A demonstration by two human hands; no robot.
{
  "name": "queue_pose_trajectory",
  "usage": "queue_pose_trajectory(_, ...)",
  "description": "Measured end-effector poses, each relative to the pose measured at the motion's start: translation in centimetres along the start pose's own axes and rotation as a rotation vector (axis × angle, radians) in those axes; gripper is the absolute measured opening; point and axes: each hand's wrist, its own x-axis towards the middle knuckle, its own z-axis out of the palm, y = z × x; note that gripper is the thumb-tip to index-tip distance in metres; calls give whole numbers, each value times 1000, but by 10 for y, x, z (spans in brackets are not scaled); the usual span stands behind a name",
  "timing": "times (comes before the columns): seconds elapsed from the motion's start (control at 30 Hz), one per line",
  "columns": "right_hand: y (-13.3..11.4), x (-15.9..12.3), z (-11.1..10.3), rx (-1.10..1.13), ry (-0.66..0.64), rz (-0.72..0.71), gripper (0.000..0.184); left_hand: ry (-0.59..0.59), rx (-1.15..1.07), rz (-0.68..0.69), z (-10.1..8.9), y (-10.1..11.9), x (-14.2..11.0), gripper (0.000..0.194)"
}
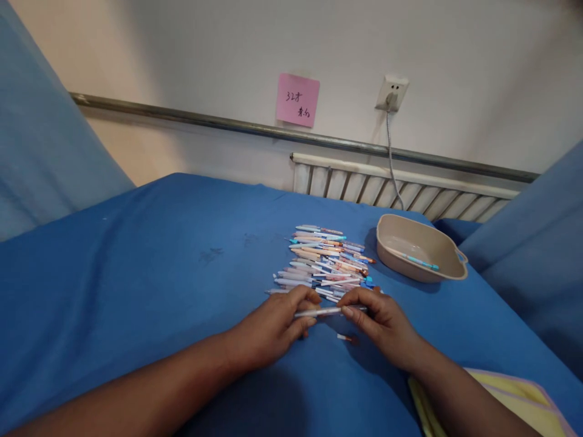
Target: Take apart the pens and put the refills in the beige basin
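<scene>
Between my two hands a slim whitish pen [328, 311] lies level, just in front of a pile of pens. My left hand [280, 321] is closed on its left end, with the thumb below and fingers above. Its right end is pinched by my right hand [380, 321], which partly covers it. Right behind them many pens [325, 261] in white, pink, orange and blue lie side by side in a long heap. A small white and orange piece [344, 337] rests on the cloth just below the held pen.
A beige plastic basin [392, 252] stands to the right, with a teal and white pen [416, 261] inside. Blue cloth [136, 261] covers the table. A yellow cloth [510, 397] lies at lower right. Behind are a radiator [346, 185], a metal rail [218, 123] and a plugged cord [390, 158].
</scene>
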Motion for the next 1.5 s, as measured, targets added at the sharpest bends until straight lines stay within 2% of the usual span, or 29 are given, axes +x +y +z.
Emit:
queue_pose_trajectory(0.17,-3,-3,2,-53,-39,-3,17,14,16,-56,-1,-1,3,13)
queue_pose_trajectory(0.33,-7,-7,4,-146,-53,-111,8,-9,-270,-180,3,-3,6,17)
queue_pose_trajectory(0.43,-9,-8,3,-260,-46,-222,11,-64,-442,-239,8,-4,6,20)
queue_pose_trajectory(0.5,-10,-9,3,-323,-62,-267,14,-77,-474,-242,10,-4,5,21)
queue_pose_trajectory(0.63,-13,-11,3,-367,-76,-238,16,-29,-304,-166,9,-2,2,17)
queue_pose_trajectory(0.77,-13,-10,10,-225,-100,-100,21,59,81,96,4,0,-3,14)
queue_pose_trajectory(0.83,-11,-9,12,-165,-107,-45,22,82,154,156,3,0,-4,15)
queue_pose_trajectory(0.9,-9,-9,14,-167,-69,-41,15,74,85,92,3,-1,-3,14)
queue_pose_trajectory(0.97,-9,-9,13,-222,-38,-104,12,38,-107,-48,6,-3,0,13)
queue_pose_trajectory(1.03,-10,-10,10,-303,-57,-194,6,-12,-321,-170,10,-4,2,14)
queue_pose_trajectory(1.1,-12,-10,7,-394,-99,-265,10,-36,-435,-224,13,-4,3,16)
queue_pose_trajectory(1.17,-13,-10,6,-477,-119,-282,15,-37,-388,-193,13,-4,2,15)
queue_pose_trajectory(1.23,-13,-10,6,-504,-138,-239,19,-8,-204,-86,11,-4,0,14)
queue_pose_trajectory(1.3,-12,-9,8,-456,-178,-161,24,27,3,47,8,-4,-2,16)
queue_pose_trajectory(1.37,-12,-10,11,-390,-198,-102,23,58,108,104,6,-4,-3,17)
queue_pose_trajectory(1.43,-11,-10,13,-362,-157,-79,16,58,54,46,6,-4,-1,16)
queue_pose_trajectory(1.5,-12,-11,14,-381,-105,-101,17,39,-119,-87,9,-4,1,14)
